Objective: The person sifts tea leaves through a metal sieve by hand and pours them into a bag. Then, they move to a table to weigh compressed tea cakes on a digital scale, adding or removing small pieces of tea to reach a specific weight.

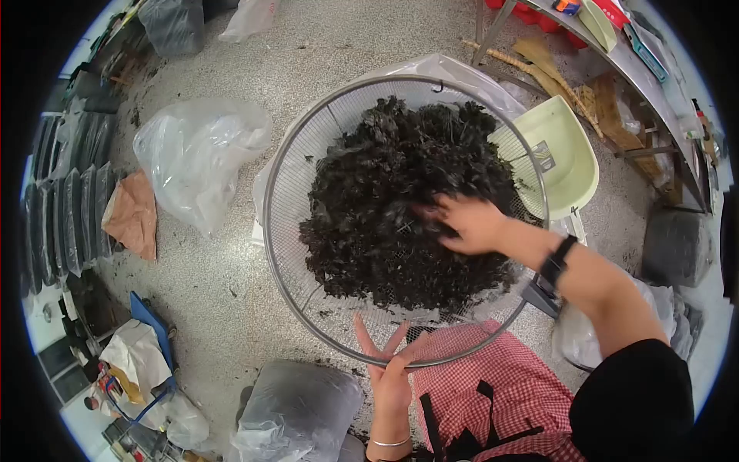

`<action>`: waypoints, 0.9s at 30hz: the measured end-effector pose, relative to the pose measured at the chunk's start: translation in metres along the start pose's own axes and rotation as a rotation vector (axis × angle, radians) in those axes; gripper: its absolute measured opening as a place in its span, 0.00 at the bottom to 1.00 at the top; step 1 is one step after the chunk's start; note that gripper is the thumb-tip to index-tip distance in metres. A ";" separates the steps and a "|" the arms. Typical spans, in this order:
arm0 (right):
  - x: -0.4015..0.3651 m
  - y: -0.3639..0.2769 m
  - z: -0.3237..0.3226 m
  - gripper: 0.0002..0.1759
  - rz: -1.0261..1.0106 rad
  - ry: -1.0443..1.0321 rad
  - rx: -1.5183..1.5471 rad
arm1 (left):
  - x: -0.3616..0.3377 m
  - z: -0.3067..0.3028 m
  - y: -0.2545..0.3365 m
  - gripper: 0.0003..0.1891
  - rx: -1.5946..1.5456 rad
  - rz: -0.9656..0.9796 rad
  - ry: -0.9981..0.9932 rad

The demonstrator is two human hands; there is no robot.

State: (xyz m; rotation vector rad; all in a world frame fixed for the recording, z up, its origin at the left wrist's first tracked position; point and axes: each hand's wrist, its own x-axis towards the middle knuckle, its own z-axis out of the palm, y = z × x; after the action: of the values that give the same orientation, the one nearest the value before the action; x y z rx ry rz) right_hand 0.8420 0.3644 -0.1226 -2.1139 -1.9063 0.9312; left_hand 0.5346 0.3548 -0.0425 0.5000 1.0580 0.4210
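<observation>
A large round wire-mesh sieve [286, 316] with a metal rim fills the middle of the head view. Inside lies a wide heap of dark, crinkled, dried seaweed-like flakes [377, 177]. My right hand [469, 223] is in the right side of the heap, slightly blurred. Its thumb and fingers are spread apart, and the fingertips are partly sunk in the flakes. At the near edge, my left hand [390, 362] grips the sieve's rim, with fingers stretched beneath the mesh, seen through it. A pale green plastic scoop or dustpan-like tray [573, 165] touches the sieve's right side.
Clear plastic bags [202, 154] and a brown paper piece [132, 215] lie on the speckled floor at left. Packed dark bags [73, 215] line the left wall. A wrapped dark bundle [300, 412] stands near me. A metal table [643, 85] is at upper right.
</observation>
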 end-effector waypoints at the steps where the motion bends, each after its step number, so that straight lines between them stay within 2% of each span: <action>1: -0.024 -0.002 0.015 0.37 -0.221 0.145 -0.088 | 0.001 -0.001 -0.002 0.53 -0.010 0.003 -0.004; 2: -0.032 -0.025 0.013 0.42 -0.264 -0.094 -0.145 | 0.003 0.001 -0.007 0.53 -0.041 0.013 -0.001; 3: -0.035 -0.023 0.049 0.41 -0.596 0.086 0.067 | 0.003 0.004 -0.012 0.52 -0.075 0.020 0.003; 4: -0.029 -0.054 0.053 0.38 -0.582 0.007 -0.006 | 0.003 0.007 -0.015 0.52 -0.092 0.025 -0.003; 5: -0.010 -0.067 0.059 0.33 -0.575 0.019 0.012 | 0.004 0.009 -0.016 0.53 -0.095 0.008 -0.027; 7: 0.042 -0.070 0.032 0.33 -0.260 -0.263 -0.207 | 0.004 0.009 -0.017 0.53 -0.089 -0.012 -0.033; 9: 0.055 -0.057 -0.015 0.36 0.082 -0.333 -0.184 | 0.000 0.008 -0.014 0.54 -0.116 0.010 -0.012; 11: 0.025 -0.027 -0.024 0.39 0.011 -0.125 -0.177 | -0.001 0.005 -0.008 0.54 -0.072 -0.005 -0.007; 12: 0.000 -0.014 -0.002 0.40 -0.151 0.060 -0.184 | -0.001 0.004 -0.008 0.55 -0.071 0.010 0.013; 14: -0.036 -0.048 0.024 0.42 -0.315 0.038 -0.045 | 0.002 0.006 -0.015 0.55 -0.100 0.029 0.017; 15: -0.041 -0.068 0.027 0.40 -0.364 -0.240 -0.037 | 0.004 0.005 -0.020 0.55 -0.120 0.035 0.025; 16: -0.055 -0.079 0.047 0.37 -0.425 -0.117 -0.054 | 0.007 0.003 -0.024 0.55 -0.140 0.047 0.032; 17: -0.051 -0.088 0.035 0.36 -0.391 -0.053 -0.002 | 0.007 -0.003 -0.028 0.55 -0.157 0.056 0.025; 19: -0.047 -0.089 -0.019 0.33 -0.291 0.128 -0.047 | 0.009 -0.014 -0.029 0.56 -0.156 0.037 -0.016; 20: -0.046 -0.078 -0.048 0.29 -0.290 0.240 0.107 | 0.006 -0.013 -0.022 0.57 -0.127 0.021 0.014; 21: -0.051 -0.059 -0.068 0.26 -0.266 0.492 0.050 | 0.004 -0.018 -0.019 0.57 -0.129 0.029 0.021; 22: -0.057 -0.038 -0.087 0.29 -0.142 0.702 -0.052 | 0.002 -0.022 -0.017 0.57 -0.104 0.036 0.018; 23: -0.064 -0.020 -0.106 0.28 0.183 0.870 -0.162 | 0.001 -0.026 -0.014 0.57 -0.082 0.047 0.014; 24: -0.058 0.007 -0.116 0.28 0.227 1.078 -0.233 | -0.001 -0.028 -0.011 0.58 -0.091 0.070 0.005; 25: -0.057 0.023 -0.110 0.28 0.210 1.082 -0.232 | -0.001 -0.030 -0.008 0.58 -0.099 0.084 0.009; 27: -0.059 0.046 -0.098 0.28 0.593 0.269 0.754 | -0.004 -0.043 -0.003 0.59 -0.003 0.053 0.019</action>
State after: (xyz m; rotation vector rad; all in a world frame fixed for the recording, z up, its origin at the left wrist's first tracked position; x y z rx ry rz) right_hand 0.9330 0.3287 -0.0468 -2.1430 -0.6217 1.1391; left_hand 0.4945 0.3579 -0.0588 0.5234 1.0639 0.4751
